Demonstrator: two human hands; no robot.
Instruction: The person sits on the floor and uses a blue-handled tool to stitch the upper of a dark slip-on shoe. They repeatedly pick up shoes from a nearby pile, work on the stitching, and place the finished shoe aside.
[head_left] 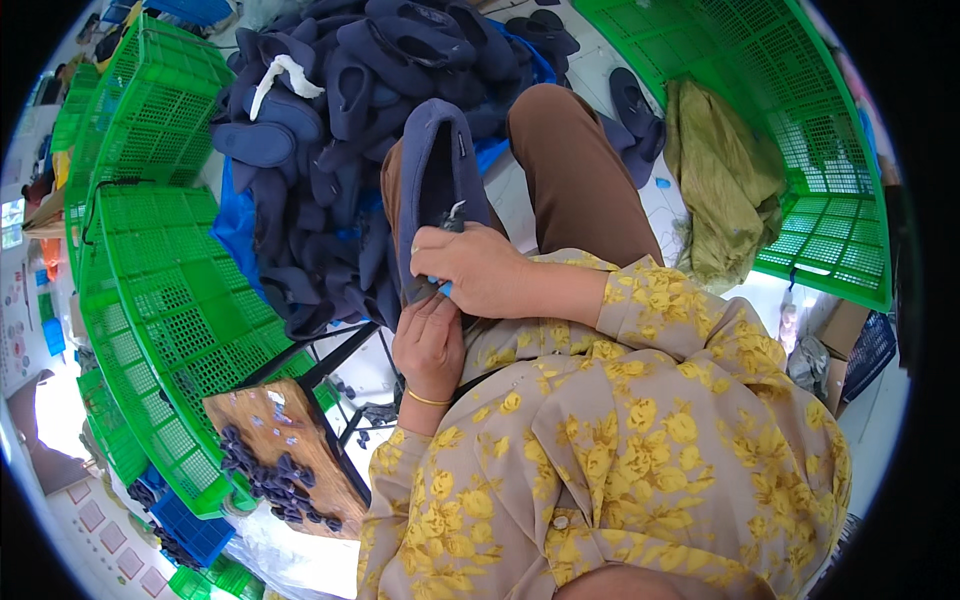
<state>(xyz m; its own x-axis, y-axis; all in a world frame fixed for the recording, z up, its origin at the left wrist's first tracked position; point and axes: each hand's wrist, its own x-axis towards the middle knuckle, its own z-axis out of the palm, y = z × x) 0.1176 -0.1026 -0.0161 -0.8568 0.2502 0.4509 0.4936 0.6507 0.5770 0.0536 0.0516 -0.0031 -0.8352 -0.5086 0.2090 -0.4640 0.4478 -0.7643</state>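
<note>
a navy shoe (465, 165) is laid along the left leg of the brown trousers (570, 170), with its opening turned up and its near end covered by the hands. a dark tool (453, 222) with a pale, curved tip is grasped in the right hand (475, 265), the fingers being wrapped around it above the shoe. the left hand (428, 345) is held just below, with its fingertips drawn together near a small blue bit (444, 288); whether anything is pinched there cannot be told, as the fingertips are partly hidden. a gold bangle (428, 402) is worn on the left wrist

beyond the knees, a heap of navy shoes (350, 100) is piled on a blue sheet (232, 225), and a white strip (285, 75) is draped over it. to the left, small dark pieces (275, 480) are scattered on a wooden board (315, 430), beside green baskets (190, 330). to the right, an olive sack (720, 180) is slumped against another green basket (830, 215)
</note>
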